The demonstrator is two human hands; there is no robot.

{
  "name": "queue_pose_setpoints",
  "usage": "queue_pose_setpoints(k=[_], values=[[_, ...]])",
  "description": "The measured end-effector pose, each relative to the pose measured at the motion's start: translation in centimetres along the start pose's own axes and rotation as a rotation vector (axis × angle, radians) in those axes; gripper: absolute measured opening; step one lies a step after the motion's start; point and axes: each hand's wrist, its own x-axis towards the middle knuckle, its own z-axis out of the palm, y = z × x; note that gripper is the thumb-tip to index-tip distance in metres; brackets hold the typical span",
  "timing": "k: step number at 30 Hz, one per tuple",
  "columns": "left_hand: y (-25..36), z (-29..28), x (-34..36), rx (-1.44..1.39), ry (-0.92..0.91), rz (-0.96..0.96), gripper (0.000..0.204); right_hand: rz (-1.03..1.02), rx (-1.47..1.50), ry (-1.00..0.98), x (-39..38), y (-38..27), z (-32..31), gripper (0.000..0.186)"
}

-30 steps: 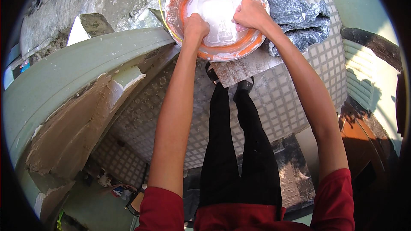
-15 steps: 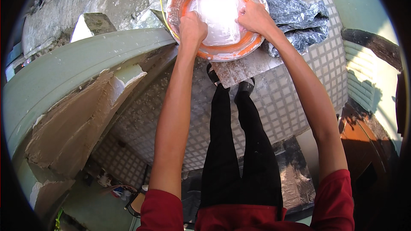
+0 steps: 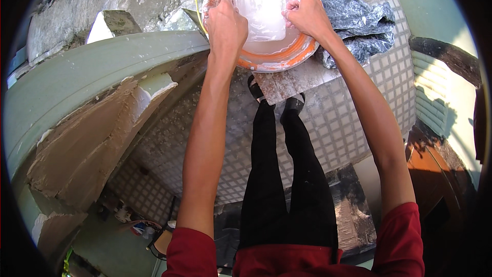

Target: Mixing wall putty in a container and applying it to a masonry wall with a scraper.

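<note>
A rectangular white plastic tub (image 3: 259,7), coated with wet white liquid, is held over a round orange basin (image 3: 302,55). My left hand (image 3: 226,26) is closed on the tub's left rim. On the opposite side, my right hand (image 3: 306,16) pinches the right rim between thumb and fingers. Milky white liquid (image 3: 271,47) shows in the basin below the tub's near edge. The basin's wall is smeared with white residue. Part of the basin's far side is cut off by the picture's upper edge.
A crumpled dark grey plastic sheet (image 3: 353,20) lies right of the basin. Beneath the basin is a stained board (image 3: 292,79) on tiled floor (image 3: 338,107). To the left curves a pale green ledge (image 3: 102,69) with broken plaster-like pieces (image 3: 87,149) under it. A yellow-green cord (image 3: 197,5) hangs by the basin.
Both hands have raised the tub and shifted it toward the far side of the basin. More of the white liquid is now uncovered on the near side.
</note>
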Motion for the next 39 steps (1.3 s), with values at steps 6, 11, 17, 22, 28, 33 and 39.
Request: queue_pose_setpoints(k=[6,11,17,22,28,33,39], values=[[0.9,-0.9,0.4,-0.007,0.063,0.044,0.013,-0.066,0.020,0.049,0.2,-0.1,-0.4,0.019],[1.3,-1.3,0.5,-0.036,0.079,0.050,0.015,-0.063,0.061,0.060,0.1,-0.6,-0.7,0.019],[1.6,-1.5,0.5,-0.018,0.125,0.079,0.015,-0.064,0.139,0.094,-0.4,-1.2,-1.4,0.019],[1.9,-1.7,0.5,-0.044,0.106,0.064,0.015,-0.076,0.123,0.131,-0.8,-0.9,-1.8,0.020],[2.7,-2.3,-0.3,-0.072,0.027,-0.024,0.014,-0.103,0.119,0.136,-2.0,-1.0,-3.8,0.020],[4.4,-3.3,-1.8,-0.033,-0.086,-0.104,0.024,-0.161,0.018,0.174,-4.0,-0.5,-5.3,0.019],[6.6,-4.5,-5.1,-0.063,-0.167,-0.155,0.026,-0.074,0.124,0.114,-8.5,-0.6,-6.6,0.025]])
